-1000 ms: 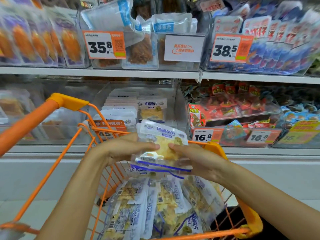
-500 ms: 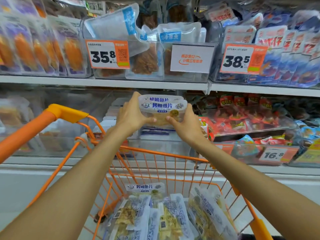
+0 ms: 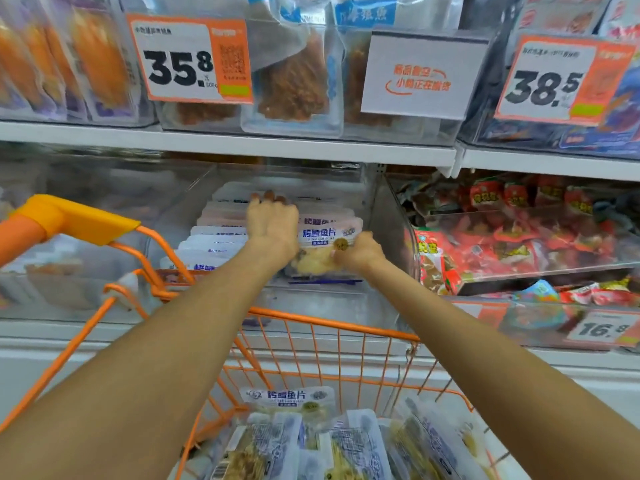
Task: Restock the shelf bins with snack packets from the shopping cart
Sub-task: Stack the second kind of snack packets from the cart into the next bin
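Reaching over the orange shopping cart [image 3: 332,327], both hands meet inside a clear shelf bin [image 3: 388,216]. Right hand [image 3: 360,252] pinches an upright fish snack packet [image 3: 325,244]; left hand [image 3: 272,225], fingers curled, touches stacked packets [image 3: 218,237] just beside it.

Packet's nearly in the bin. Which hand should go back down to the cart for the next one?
The left, probably. The right hand pinches the fish packet at its front, seating it, while the left hand only reaches over the rows behind and appears to hold nothing.
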Motion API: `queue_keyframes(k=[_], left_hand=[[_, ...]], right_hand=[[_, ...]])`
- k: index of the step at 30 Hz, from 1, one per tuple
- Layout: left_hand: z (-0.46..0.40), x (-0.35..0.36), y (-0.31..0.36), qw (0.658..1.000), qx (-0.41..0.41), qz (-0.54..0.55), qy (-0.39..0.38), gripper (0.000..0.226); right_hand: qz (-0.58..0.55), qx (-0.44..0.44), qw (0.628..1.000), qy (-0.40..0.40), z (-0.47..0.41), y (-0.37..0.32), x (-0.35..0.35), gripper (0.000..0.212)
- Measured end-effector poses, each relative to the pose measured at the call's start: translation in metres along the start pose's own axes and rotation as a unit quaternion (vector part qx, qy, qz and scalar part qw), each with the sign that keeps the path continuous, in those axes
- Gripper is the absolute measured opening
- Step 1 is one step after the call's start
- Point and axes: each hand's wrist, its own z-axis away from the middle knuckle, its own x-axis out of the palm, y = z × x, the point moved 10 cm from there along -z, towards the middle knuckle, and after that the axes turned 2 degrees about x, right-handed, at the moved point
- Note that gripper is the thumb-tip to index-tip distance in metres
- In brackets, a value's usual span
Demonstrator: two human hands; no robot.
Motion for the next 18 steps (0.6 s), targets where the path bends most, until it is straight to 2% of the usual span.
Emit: queue_keyframes(k=[3, 7, 13, 16, 18], left_hand=[[-0.002, 0.008, -0.002, 1.000, -0.011, 0.022, 0.002, 0.067], [-0.002, 0.016, -0.004, 0.998, -0.018, 0.052, 0.014, 0.076], [-0.005, 0.025, 0.001, 0.999, 0.009, -0.008, -0.032, 0.068], [-0.007, 0.026, 0.005, 0.999, 0.023, -0.016, -0.029, 0.078], [-0.009, 0.030, 0.011, 0.999, 0.043, -0.001, -0.034, 0.086]], right_hand=[[0.068, 0.013, 0.997, 0.023, -0.010, 0.000, -0.002, 0.080], [0.063, 0.025, 0.997, -0.032, -0.023, 0.002, 0.018, 0.082], [0.047, 0.033, 0.996, -0.063, -0.029, 0.011, 0.036, 0.077], [0.023, 0.046, 0.996, -0.070, -0.031, 0.016, 0.038, 0.076], [0.023, 0.048, 0.997, -0.058, -0.031, 0.014, 0.038, 0.085]])
